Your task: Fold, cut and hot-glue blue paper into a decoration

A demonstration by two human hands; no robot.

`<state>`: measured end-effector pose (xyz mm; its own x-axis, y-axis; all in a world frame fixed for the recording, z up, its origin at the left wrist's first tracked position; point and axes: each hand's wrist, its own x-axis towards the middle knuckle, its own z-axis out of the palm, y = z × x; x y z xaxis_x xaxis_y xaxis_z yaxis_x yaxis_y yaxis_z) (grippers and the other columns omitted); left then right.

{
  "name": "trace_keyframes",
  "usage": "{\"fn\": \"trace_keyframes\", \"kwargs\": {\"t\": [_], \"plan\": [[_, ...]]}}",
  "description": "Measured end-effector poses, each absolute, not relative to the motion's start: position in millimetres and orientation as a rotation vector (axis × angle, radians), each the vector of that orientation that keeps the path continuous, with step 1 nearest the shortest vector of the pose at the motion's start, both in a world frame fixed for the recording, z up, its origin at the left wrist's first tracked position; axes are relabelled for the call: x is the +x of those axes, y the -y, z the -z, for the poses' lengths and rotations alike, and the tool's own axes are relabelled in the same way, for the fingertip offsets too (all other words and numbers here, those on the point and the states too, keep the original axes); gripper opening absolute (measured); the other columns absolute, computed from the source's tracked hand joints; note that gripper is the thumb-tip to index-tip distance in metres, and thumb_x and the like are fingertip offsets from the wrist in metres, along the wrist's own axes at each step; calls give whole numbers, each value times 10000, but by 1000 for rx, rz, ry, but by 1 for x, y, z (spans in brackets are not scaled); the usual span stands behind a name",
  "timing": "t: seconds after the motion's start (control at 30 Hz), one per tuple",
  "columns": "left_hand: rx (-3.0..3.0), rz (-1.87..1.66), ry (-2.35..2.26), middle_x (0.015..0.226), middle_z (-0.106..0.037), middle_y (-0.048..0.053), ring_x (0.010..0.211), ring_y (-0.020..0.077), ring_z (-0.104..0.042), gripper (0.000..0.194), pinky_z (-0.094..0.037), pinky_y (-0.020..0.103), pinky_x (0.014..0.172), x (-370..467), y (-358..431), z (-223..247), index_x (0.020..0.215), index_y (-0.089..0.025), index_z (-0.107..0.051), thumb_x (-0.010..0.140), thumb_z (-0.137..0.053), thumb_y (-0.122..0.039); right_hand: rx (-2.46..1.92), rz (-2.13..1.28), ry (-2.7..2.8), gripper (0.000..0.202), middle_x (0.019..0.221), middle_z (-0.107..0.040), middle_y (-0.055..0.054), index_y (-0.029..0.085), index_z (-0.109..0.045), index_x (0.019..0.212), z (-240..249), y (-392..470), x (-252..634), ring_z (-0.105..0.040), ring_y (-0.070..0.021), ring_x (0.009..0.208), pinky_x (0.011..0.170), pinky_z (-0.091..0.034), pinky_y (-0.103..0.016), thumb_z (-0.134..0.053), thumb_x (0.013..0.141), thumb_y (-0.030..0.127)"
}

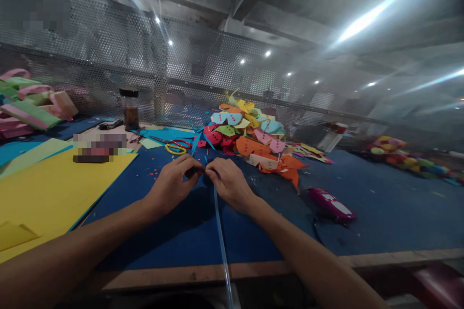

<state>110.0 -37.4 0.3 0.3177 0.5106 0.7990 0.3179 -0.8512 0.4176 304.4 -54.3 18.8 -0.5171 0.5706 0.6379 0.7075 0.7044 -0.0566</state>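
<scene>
Close together over the blue table, my left hand (172,181) and my right hand (232,183) are both closed in a pinch. Between their fingertips is a narrow light blue ribbon (220,229); one length of it runs down past the table's front edge. Short blue ends stick up just beyond the fingers. The exact spot where the fingertips meet is partly hidden. Behind my hands lies a heap of coloured cut-paper shapes (246,130) with punched holes. Scissors (176,147) with yellow and red handles rest beyond my left hand.
Large yellow paper sheets (54,188) cover the left side. A dark-lidded jar (130,108) stands at the back. To the right lies a glossy purple object (331,205). Folded pink and green paper pieces (32,104) are piled far left, before a perforated metal screen (203,63).
</scene>
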Motion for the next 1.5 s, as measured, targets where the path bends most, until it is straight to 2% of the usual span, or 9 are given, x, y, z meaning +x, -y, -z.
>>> {"fn": "trace_keyframes", "kwargs": {"t": [0.63, 0.93, 1.13, 1.3, 1.5], "plan": [[2389, -1562, -743, 851, -663, 5, 722, 120, -636, 118, -497, 234, 671, 110, 36, 3, 917, -196, -679, 918, -584, -126, -1016, 301, 2299, 256, 877, -679, -62, 174, -604, 936, -17, 54, 305, -556, -191, 781, 733, -346, -320, -410, 1071, 274], [2384, -1537, -773, 842, -666, 6, 712, 120, -636, 133, -504, 239, 670, 109, 37, 0, 922, -197, -687, 917, -583, -115, -1028, 215, 2228, 344, 855, -681, -54, 187, -626, 895, -21, 53, 309, -592, -182, 802, 764, -404, -320, -383, 1081, 346], [2371, -1526, -747, 866, -671, 15, 711, 116, -637, 123, -509, 241, 678, 110, 41, -1, 939, -194, -694, 922, -594, -125, -1059, 202, 1886, 187, 983, -663, -79, 202, -636, 1000, -22, 44, 318, -626, -221, 947, 867, -484, -352, -531, 1018, 356], [2434, -1509, -676, 903, -670, 21, 750, 119, -646, 105, -509, 231, 683, 111, 49, -2, 958, -199, -670, 944, -583, -140, -1139, 174, 1827, 284, 1182, -665, -122, 187, -631, 1210, -22, 36, 323, -630, -264, 1102, 995, -484, -418, -590, 977, 343], [2497, -1512, -533, 898, -661, 17, 786, 128, -645, 117, -522, 240, 703, 112, 55, -2, 992, -213, -656, 960, -570, -141, -1188, 45, 1751, 234, 1067, -730, -77, 211, -668, 1160, -23, 34, 325, -695, -230, 977, 915, -527, -385, -585, 967, 312]]}}
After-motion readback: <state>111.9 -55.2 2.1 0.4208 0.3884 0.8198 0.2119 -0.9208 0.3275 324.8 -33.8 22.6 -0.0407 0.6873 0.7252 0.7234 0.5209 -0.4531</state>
